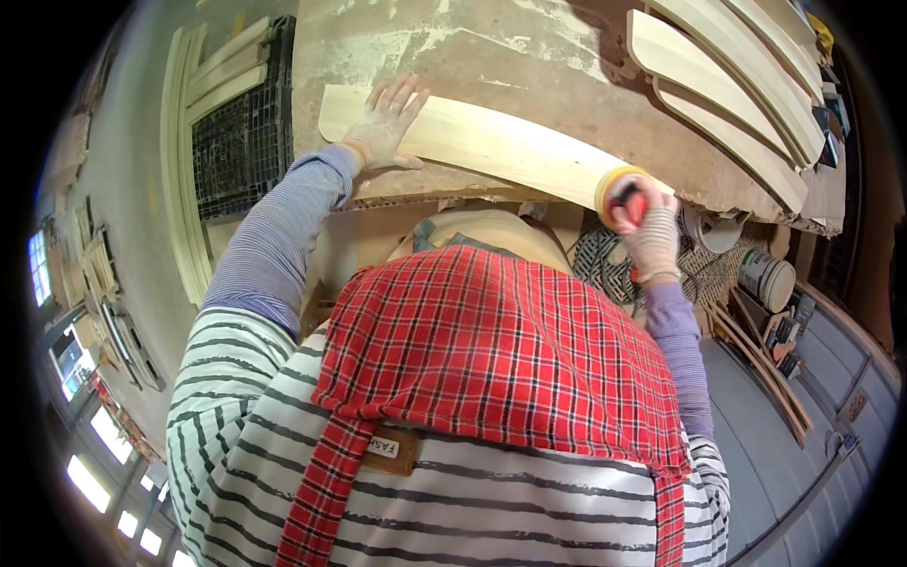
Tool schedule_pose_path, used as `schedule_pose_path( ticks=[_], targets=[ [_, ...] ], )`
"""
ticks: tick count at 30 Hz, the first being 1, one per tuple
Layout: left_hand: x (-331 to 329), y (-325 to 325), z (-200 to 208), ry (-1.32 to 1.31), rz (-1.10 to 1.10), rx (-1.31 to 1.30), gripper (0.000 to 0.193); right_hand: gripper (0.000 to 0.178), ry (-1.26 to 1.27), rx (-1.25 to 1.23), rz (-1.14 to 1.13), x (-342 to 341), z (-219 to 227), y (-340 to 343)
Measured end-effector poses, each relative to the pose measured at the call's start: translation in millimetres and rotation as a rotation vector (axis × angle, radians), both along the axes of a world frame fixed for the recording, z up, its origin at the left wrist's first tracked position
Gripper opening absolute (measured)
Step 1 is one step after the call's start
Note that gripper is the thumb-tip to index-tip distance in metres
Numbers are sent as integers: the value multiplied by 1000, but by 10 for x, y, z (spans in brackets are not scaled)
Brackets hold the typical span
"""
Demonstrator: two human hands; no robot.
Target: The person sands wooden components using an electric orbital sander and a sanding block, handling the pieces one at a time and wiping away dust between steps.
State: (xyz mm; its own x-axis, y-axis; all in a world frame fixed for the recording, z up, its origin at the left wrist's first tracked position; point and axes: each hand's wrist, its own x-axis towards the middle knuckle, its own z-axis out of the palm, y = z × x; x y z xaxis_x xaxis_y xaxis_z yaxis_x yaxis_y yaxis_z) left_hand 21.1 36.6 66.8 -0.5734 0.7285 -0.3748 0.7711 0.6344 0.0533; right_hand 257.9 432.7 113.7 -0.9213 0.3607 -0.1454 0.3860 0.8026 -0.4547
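Note:
A long pale wooden board [501, 142] with a rounded left end lies along the near edge of the worn workbench [453, 71]. My left hand [385, 123] rests on the board near its left end, fingers spread and gloved in thin whitish material. Toward the right end, my right hand [650, 231] is closed around a round sanding pad [619, 194] with a yellow rim and a red and black grip. The pad sits against the board's face close to its near edge. My fingers partly hide the grip.
Several similar boards [727, 85] are stacked at the bench's far right. Left of the bench stand a black plastic crate [248, 142] and upright wooden strips [179, 180]. Below on the right are a white bucket [767, 280] and loose wood sticks [761, 364].

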Motion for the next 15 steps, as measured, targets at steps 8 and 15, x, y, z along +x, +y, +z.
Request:
schedule_pose_path(
  ticks=[8,15],
  targets=[
    [-101,-75,-123,-28,-46,135,124,31,-142,-63,314,-579,215,-1127],
    [-52,-108,-132,-7,-83,187,113,59,-1,-225,-159,20,-202,-9]
  ],
)
